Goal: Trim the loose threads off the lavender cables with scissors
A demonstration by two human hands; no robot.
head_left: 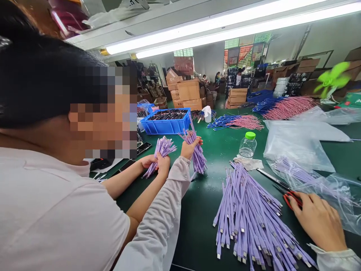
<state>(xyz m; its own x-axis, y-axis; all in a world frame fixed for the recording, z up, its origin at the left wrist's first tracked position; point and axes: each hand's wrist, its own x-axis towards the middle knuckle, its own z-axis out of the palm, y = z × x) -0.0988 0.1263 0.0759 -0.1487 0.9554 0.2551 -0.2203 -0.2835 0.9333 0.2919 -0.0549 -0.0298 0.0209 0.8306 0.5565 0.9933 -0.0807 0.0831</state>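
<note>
My left hand (192, 147), at the end of a white sleeve, is closed around a bundle of purple USB cables (199, 161). A purple strip sticks up above that bundle. On the right, my right hand (320, 218) curls over the red handles of a pair of scissors (290, 198), whose blades point to the left on the table. Between my hands a large fanned pile of purple USB cables (248, 214) lies with its metal plugs toward me. Clear plastic bags (318, 180) with more purple cables inside lie beyond my right hand.
At my left a co-worker (56, 203) holds another purple cable bundle (162, 154) in both hands. On the green table (220, 145) are a blue crate (166, 126), a green-lidded jar (248, 145), a cloth (249, 163) and blue and pink wires (290, 108). A green fan (332, 79) stands behind.
</note>
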